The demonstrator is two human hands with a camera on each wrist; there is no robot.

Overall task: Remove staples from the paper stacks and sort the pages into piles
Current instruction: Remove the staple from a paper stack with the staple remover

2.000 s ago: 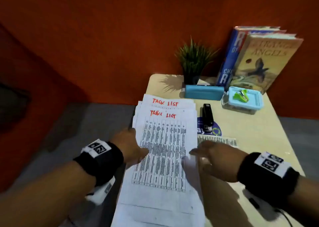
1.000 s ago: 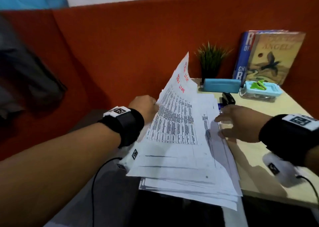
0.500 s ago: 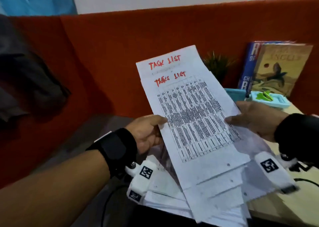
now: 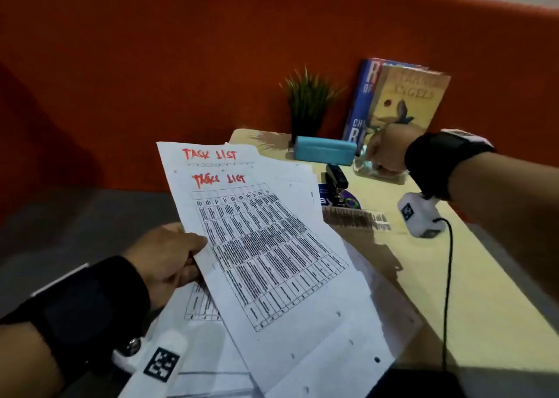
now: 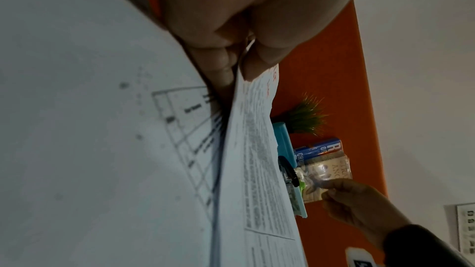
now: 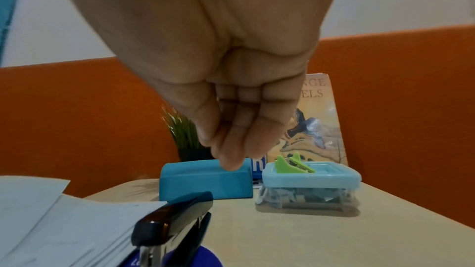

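Observation:
My left hand point(image 4: 169, 258) pinches the left edge of a fanned stack of printed pages point(image 4: 272, 246) headed "TASK LIST" in red, holding it tilted above the table's near left. In the left wrist view, thumb and fingers point(image 5: 226, 62) clamp the sheets point(image 5: 257, 149). My right hand point(image 4: 375, 155) is stretched to the back right, over a clear box with a light blue lid point(image 6: 334, 179). A green staple remover point(image 6: 293, 164) lies on that lid. The right hand point(image 6: 231, 157) holds nothing, its fingers hanging together just left of the remover.
A black stapler point(image 4: 337, 177) lies behind the pages on a blue round disc point(image 4: 341, 201). A teal case point(image 4: 325, 154), a small plant point(image 4: 308, 101) and two books point(image 4: 408, 98) stand along the orange partition. The pale table point(image 4: 438, 276) extends right; a patterned strip point(image 4: 354, 217) lies mid-table.
My right hand let go of the pages and reached back right to the lidded box. The left hand alone now holds the stack, lower and flatter than before.

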